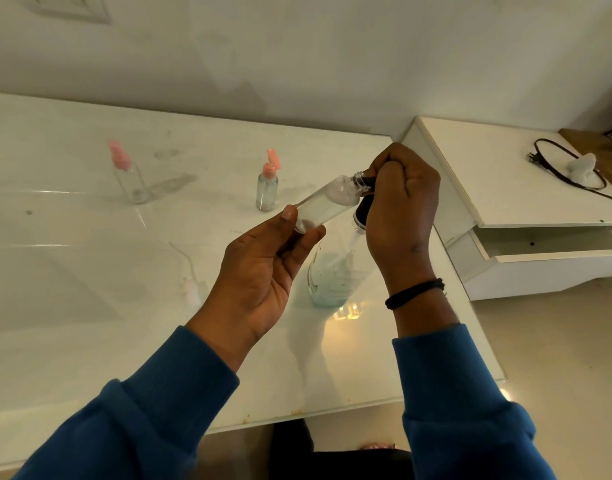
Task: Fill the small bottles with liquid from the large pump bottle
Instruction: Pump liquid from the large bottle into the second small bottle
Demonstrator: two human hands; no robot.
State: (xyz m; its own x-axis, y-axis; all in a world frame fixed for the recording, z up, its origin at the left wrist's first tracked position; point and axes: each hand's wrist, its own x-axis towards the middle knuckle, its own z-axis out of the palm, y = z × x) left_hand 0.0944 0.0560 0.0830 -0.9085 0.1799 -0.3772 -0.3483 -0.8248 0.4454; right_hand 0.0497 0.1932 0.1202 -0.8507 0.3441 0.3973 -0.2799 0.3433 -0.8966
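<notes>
1. Over the near right part of the white table (90,271), the person holds a small clear bottle (327,202) up off the surface in the left hand (263,268), with thumb on top and fingers curled beneath its base end.
2. Its long axis is tilted, base low toward the left hand, open neck high and to the right, where it meets the right hand (399,209).
3. That right hand is curled closed over the dark pump head (365,183) of the large pump bottle (332,271), which stands on the table directly below both hands; the nozzle tip sits at the small bottle's mouth, though I cannot tell whether it is inside the neck or just touching the rim.
4. The coming move, as I judge it, turns on that join: the neck has to stay lined up with the nozzle while the right hand presses down, so the left hand must hold the tilt steady.
5. Some clear liquid seems to lie along the lower side of the held bottle; how full it is I cannot tell.
6. Further back on the table stand two other small bottles, well apart: a pink-capped bottle (267,185) with its lid flipped open, and a pink-pump bottle (129,178) to the left.
7. Near the left sleeve lies a loose white pump tube (190,282).
</notes>
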